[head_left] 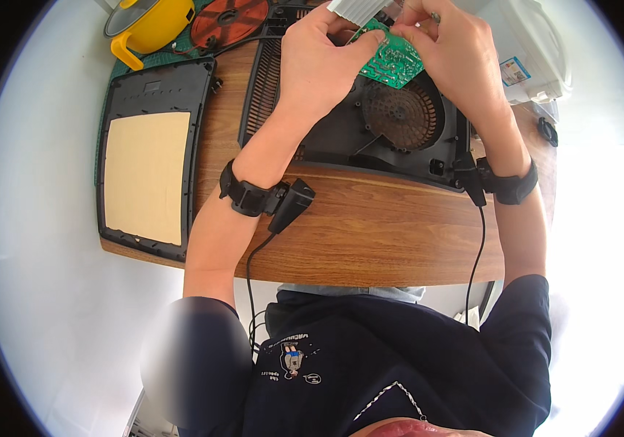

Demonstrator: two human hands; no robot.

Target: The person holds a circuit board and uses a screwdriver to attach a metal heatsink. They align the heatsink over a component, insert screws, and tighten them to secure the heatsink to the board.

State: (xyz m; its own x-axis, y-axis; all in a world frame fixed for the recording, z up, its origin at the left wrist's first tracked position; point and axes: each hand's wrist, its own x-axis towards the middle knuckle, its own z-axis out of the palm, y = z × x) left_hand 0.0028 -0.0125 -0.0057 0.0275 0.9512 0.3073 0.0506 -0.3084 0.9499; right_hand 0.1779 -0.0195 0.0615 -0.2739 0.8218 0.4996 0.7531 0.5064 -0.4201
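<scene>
The green board [392, 60] is held up at twelve o'clock, pinched between both hands above the open black housing [370, 124]. The left hand [319, 62] is closed on the board's nine-o'clock edge, thumb laid along the near side; the right hand [447, 51] is closed over its one-o'clock corner, fingers curled tight on top. The board is tilted, solder side turned to the camera, its long axis run roughly from ten o'clock to four o'clock, so that the low corner is pointed down toward the round fan [399, 115] sitting just below it in the housing. Neither hand is nearer than the other: the board is caught between them, touching both. A white ribbed part [359, 9] is seen just above the board at the frame's top edge; whether it is joined to the board cannot be told. Well off at nine o'clock, the cooker's top panel [152, 160] is laid face down on the worktop [370, 233], with a copper coil [228, 20] and a yellow pot [152, 25] at eleven o'clock.
</scene>
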